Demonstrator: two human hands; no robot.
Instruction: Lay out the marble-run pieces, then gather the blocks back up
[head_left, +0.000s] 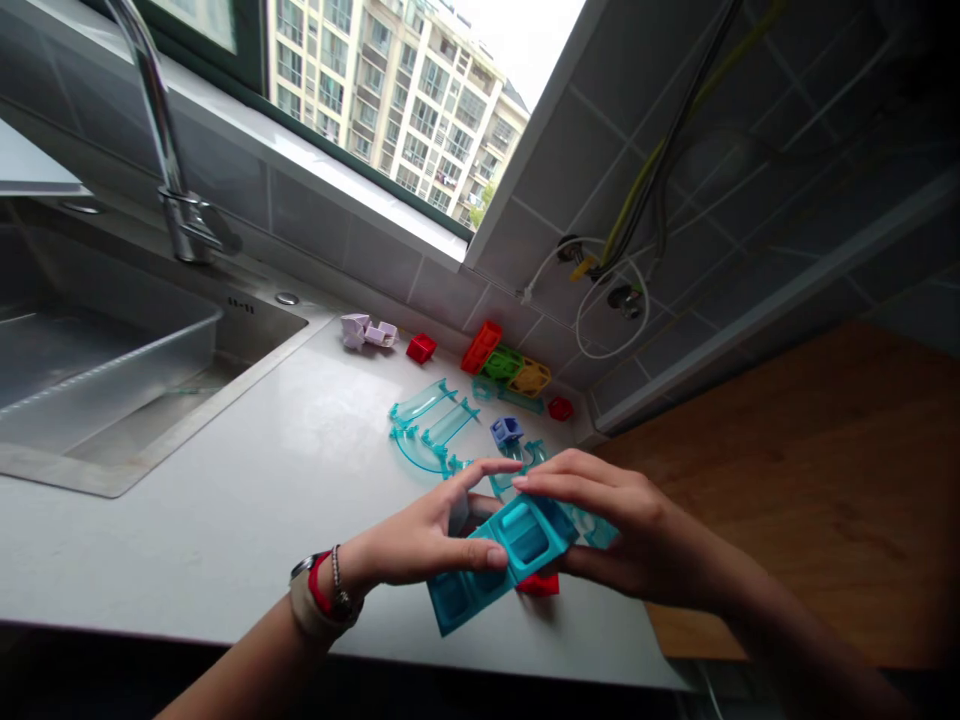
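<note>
Head view: both hands meet above the near edge of a pale countertop (225,500), holding a teal plastic block piece (499,560) between them. Left hand (435,535) grips it from the left, thumb pressed on the top face and index finger stretched across to the far side, which steadies the piece flat and face-up toward the camera. Right hand (622,530) clasps the right end, fingers curled over the top and thumb underneath, so the piece is pinched from both ends and held just clear of the counter. A red block (538,585) shows directly beneath the teal piece; whether it is attached to it or simply lying on the counter cannot be told, since the hands cover the join. Beyond the hands lie clear teal curved track pieces (431,425), a small blue block (507,430), another red cube (421,347), and a row of red, green and yellow lattice blocks (506,362) set against the tiled wall. A white piece (366,331) sits near the sink (112,380), with the tap (169,150) behind it. Left wrist carries a watch and bead bracelet (326,595).
</note>
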